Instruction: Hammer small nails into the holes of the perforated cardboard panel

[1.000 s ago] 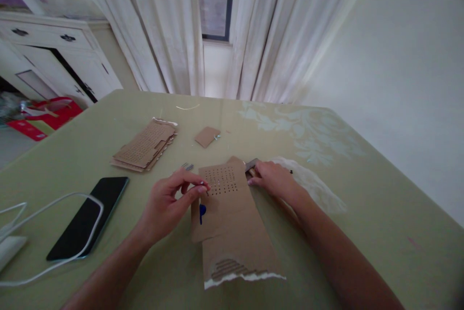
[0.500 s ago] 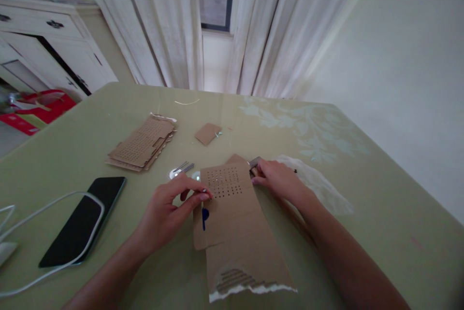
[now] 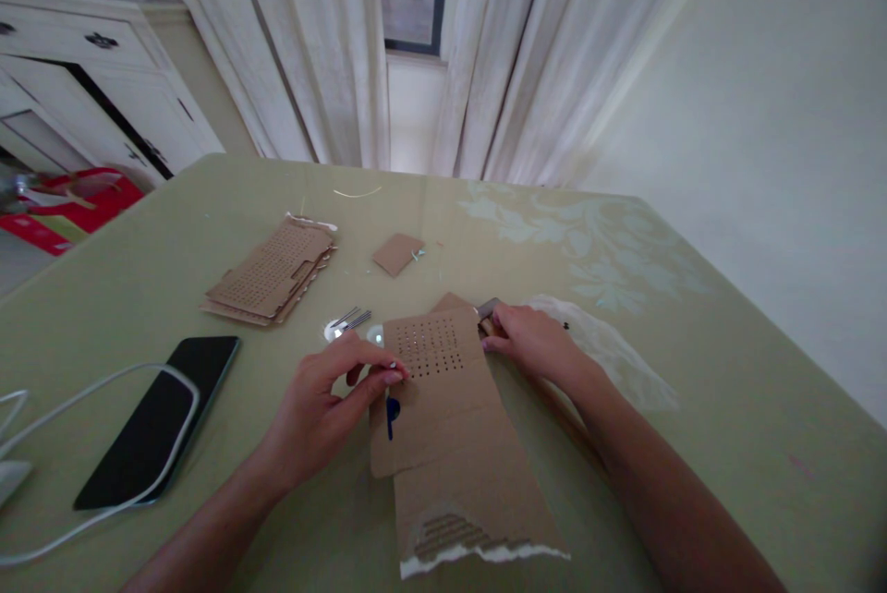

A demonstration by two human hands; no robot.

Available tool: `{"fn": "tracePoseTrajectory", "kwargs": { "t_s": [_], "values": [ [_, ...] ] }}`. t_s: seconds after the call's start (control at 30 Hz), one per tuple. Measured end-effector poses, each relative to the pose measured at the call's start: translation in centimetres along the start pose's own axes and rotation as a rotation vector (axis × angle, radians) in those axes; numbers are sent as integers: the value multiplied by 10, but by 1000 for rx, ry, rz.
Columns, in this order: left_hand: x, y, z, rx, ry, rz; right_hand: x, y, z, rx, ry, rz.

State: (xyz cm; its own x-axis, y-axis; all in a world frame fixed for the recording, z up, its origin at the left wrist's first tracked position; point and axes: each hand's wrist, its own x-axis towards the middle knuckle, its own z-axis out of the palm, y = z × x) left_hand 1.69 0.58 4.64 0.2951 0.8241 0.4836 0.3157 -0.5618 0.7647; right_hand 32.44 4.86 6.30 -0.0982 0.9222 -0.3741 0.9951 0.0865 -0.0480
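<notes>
Little is changed since half a second ago: the perforated brown cardboard sheet (image 3: 443, 408) stays pinned, its nine-o'clock edge pinched by the left hand (image 3: 325, 408), its two-o'clock corner pressed by the right hand (image 3: 533, 344), curled around a small grey object (image 3: 487, 308).

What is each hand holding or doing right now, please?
Left hand: pinched shut on a small pin-like item at the perforated cardboard.
Right hand: on the cardboard's far edge; grip unclear.
</notes>
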Motion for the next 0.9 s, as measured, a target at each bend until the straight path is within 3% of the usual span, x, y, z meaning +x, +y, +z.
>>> {"fn": "tracePoseTrajectory", "kwargs": {
  "t_s": [0.37,0.57,0.63,0.7,0.8,0.9],
  "values": [
    [-1,3,4,22,50,60,3,-3,-2,34,119,14],
    [-3,1,7,-7,39,47,-22,9,-36,131,304,-8],
    [-2,2,7,-20,29,42,-43,10,-53,202,370,-67],
    [-2,2,7,-34,16,39,-64,7,-67,411,475,-215],
    [0,4,6,-42,2,49,-84,-8,-76,456,545,-400],
    [2,5,5,-36,-12,74,-88,-29,-74,417,498,-572]
  ]
}}
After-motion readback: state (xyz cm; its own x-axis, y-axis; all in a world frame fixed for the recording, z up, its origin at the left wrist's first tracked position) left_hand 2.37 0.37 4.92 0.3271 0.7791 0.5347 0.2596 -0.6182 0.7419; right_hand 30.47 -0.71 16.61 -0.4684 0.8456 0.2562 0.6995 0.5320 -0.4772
